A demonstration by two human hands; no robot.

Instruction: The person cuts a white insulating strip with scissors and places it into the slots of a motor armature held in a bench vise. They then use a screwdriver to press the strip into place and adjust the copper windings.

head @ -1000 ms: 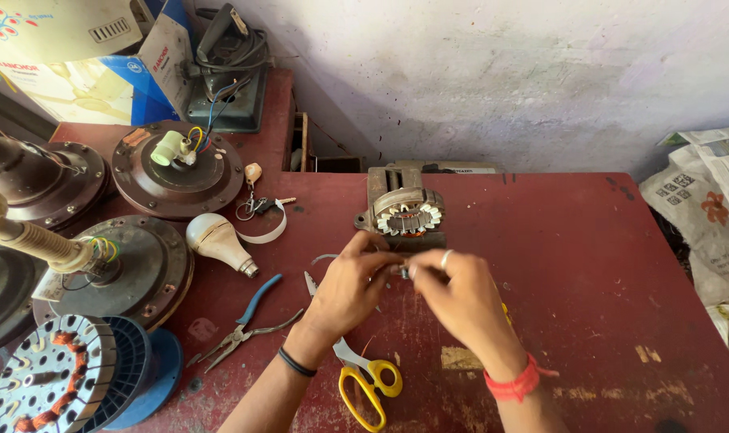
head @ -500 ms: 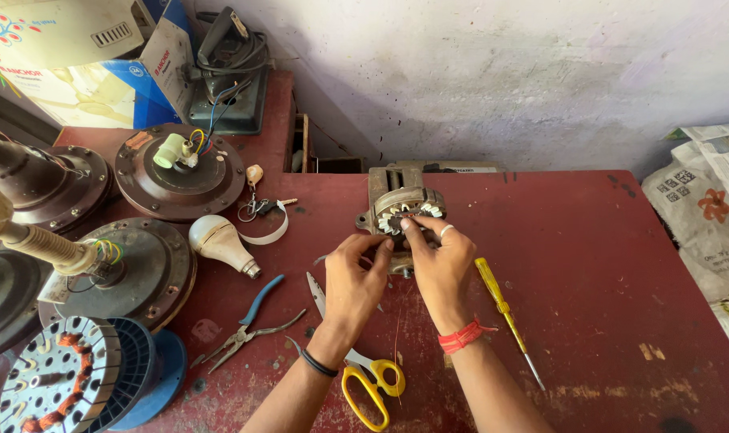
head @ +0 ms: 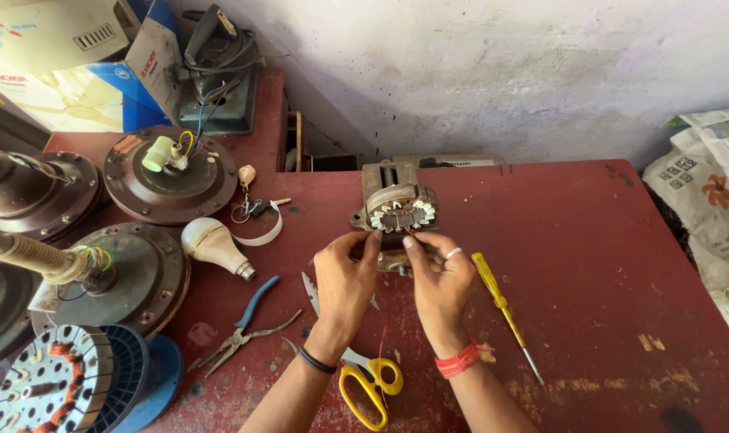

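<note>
At frame centre, the left hand and right hand are both pinching, fingers clenched, the small grey metal motor stator on the red counter.

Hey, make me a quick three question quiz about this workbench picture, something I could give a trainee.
1. True or false: both hands are at the small motor stator.
2. Which tool lies just right of the right hand?
A. blue-handled pliers
B. yellow screwdriver
C. yellow-handled scissors
3. Fill in: the light bulb lies on the red ______.

Key
1. True; the left hand and the right hand both have fingertips on its front edge.
2. B, the yellow screwdriver. The blue-handled pliers lie left of the hands; the yellow-handled scissors lie under the forearms.
3. table.
</note>
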